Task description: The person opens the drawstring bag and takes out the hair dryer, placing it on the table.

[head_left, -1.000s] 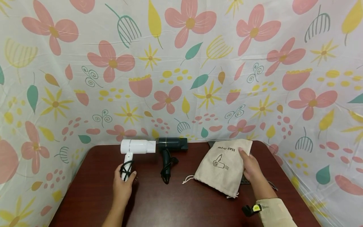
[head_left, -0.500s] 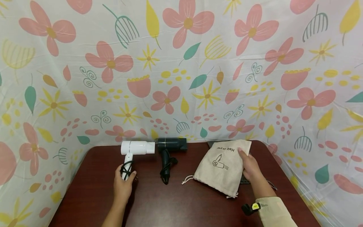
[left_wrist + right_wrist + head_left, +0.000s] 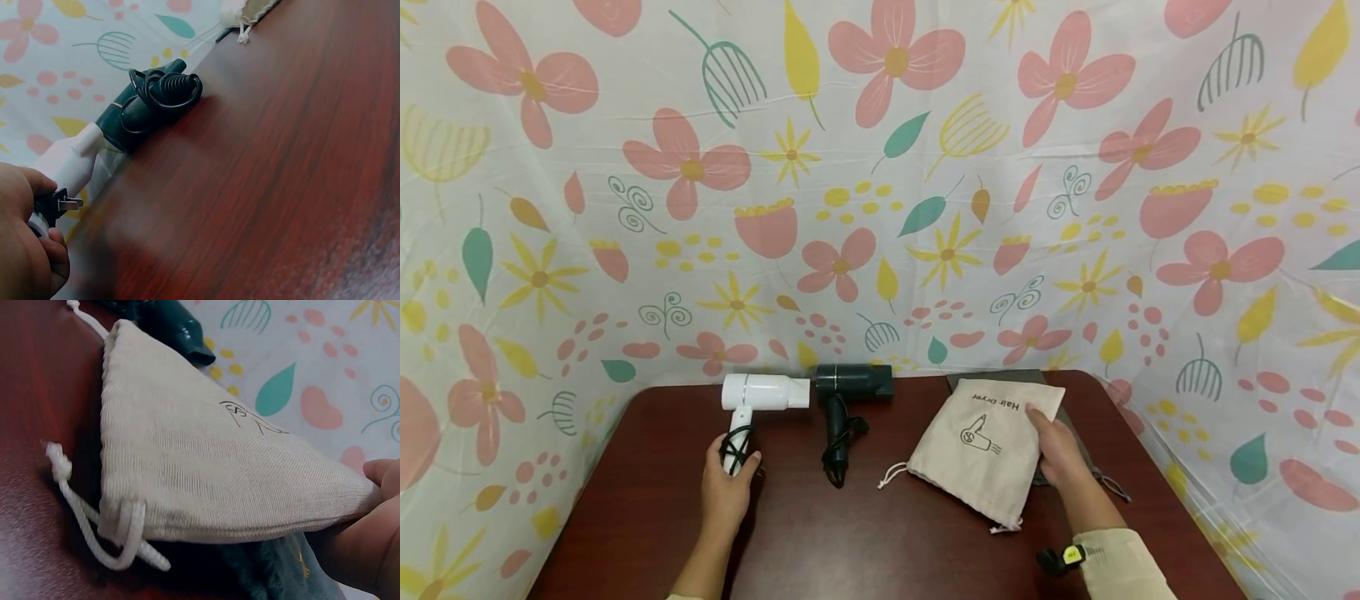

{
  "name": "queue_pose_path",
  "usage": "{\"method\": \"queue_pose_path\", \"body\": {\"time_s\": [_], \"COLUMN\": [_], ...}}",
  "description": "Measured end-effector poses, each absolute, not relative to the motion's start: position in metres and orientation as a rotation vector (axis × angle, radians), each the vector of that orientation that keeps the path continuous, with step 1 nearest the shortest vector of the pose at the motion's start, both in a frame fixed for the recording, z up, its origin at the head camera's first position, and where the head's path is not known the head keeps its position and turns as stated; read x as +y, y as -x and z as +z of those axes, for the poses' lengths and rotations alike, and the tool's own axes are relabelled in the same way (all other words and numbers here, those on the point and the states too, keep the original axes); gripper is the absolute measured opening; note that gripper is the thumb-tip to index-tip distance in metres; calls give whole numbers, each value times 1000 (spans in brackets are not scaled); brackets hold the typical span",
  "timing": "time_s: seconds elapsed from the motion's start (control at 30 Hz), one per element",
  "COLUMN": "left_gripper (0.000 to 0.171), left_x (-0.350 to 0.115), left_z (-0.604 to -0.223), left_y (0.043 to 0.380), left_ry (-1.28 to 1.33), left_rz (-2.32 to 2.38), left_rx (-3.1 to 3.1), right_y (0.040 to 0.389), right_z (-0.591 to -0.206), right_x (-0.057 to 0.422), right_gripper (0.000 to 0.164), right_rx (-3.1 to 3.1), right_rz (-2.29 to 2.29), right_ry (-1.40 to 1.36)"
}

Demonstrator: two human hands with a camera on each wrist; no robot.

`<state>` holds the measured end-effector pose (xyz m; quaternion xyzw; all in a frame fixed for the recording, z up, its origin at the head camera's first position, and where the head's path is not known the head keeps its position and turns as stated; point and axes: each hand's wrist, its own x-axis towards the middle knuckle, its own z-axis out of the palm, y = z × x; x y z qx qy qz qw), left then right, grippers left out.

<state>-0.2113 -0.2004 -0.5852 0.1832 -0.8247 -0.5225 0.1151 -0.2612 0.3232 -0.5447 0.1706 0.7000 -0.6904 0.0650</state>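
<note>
My left hand [image 3: 727, 493] grips the handle of a white hair dryer [image 3: 766, 392], its black cord wound round the handle. In the left wrist view the two-pin plug [image 3: 67, 204] sticks out between thumb and fingers. My right hand [image 3: 1058, 450] pinches the right edge of a beige drawstring bag [image 3: 947, 450], printed "Hair Dryer" with a dryer drawing. The bag's white drawcord [image 3: 90, 540] dangles at its near end. Under the bag lies a dark grey drawstring bag [image 3: 1000, 376], mostly covered. A dark green hair dryer [image 3: 853, 381] lies right of the white one, cord wrapped on its handle.
The reddish-brown wooden table [image 3: 842, 546] has rounded back corners. Right behind it hangs a white curtain [image 3: 880, 208] with pink, yellow and green floral prints, which also closes off both sides. A small black clip-like item [image 3: 1060, 560] sits at the right sleeve.
My right hand and the beige bag have come slightly lower and nearer, uncovering more of the grey bag's back edge. The left hand stays on the white hair dryer, nearly unmoved.
</note>
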Motion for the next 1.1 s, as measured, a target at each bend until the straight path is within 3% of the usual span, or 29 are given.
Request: {"method": "queue_pose_path", "body": {"time_s": [1.1], "left_gripper": [72], "left_x": [-201], "left_z": [-592], "left_y": [219], "left_ry": [-574], "left_rz": [-1552], "left_rx": [-2434], "right_y": [217], "right_z": [-553], "right_x": [316], "right_gripper": [67], "right_rx": [2185], "right_rz": [-1925], "right_ry": [-419]}}
